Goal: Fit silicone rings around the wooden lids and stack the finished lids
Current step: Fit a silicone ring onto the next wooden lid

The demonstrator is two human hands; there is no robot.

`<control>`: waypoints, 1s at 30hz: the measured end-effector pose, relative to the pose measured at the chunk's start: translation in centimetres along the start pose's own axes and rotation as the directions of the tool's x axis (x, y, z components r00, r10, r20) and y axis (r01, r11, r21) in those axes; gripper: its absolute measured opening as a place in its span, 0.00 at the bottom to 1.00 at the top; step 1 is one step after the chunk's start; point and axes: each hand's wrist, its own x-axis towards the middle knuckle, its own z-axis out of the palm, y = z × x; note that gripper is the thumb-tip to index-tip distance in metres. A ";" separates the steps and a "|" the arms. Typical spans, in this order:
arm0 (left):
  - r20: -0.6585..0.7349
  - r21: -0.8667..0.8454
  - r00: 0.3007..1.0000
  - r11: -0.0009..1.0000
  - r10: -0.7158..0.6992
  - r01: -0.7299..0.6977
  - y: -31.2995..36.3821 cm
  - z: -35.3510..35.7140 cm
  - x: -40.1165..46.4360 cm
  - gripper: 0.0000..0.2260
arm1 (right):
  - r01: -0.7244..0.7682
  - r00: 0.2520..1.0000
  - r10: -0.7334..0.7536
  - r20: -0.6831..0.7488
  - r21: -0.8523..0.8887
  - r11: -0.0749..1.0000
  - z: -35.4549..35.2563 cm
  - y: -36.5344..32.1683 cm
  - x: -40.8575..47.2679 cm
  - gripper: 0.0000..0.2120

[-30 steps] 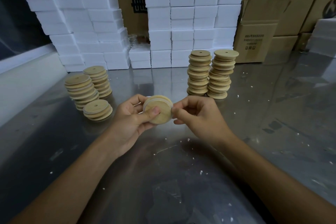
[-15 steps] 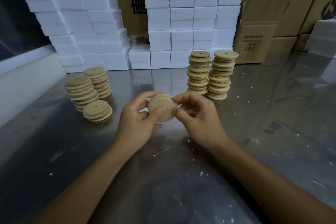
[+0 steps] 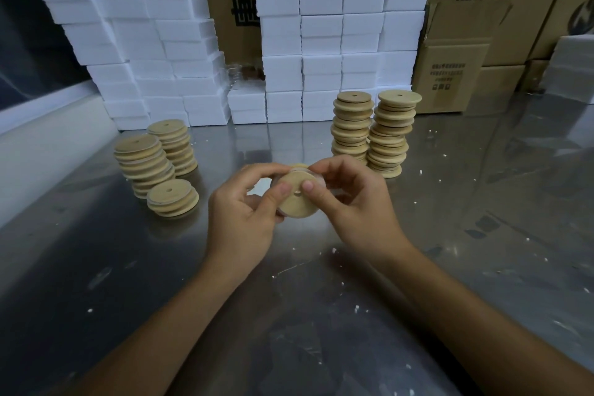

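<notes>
A round wooden lid (image 3: pixel 297 202) with a small centre hole is held upright above the steel table, its flat face toward me. My left hand (image 3: pixel 244 212) grips its left edge with the thumb on the face. My right hand (image 3: pixel 350 202) pinches the right edge, thumb near the hole. A clear silicone ring (image 3: pixel 316 175) shows faintly along the lid's top right rim. Three stacks of lids (image 3: pixel 144 167) stand at the left. Two taller stacks (image 3: pixel 373 132) stand behind my hands at the right.
White foam boxes (image 3: pixel 321 42) are piled along the back of the steel table (image 3: pixel 482 235). Cardboard cartons (image 3: pixel 450 74) stand behind and to the right. White crumbs dot the table. A pale wall ledge (image 3: pixel 48 138) runs along the left.
Both hands have lifted the lid slightly away from me and turned it, so its centre hole now shows. My right thumb has shifted onto the lid's face.
</notes>
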 end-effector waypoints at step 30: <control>0.187 -0.116 0.946 0.950 -0.266 0.290 -0.4 -1.1 0.6 0.24 | -0.424 0.877 0.481 -0.011 0.457 0.782 0.0 -0.9 0.0 0.10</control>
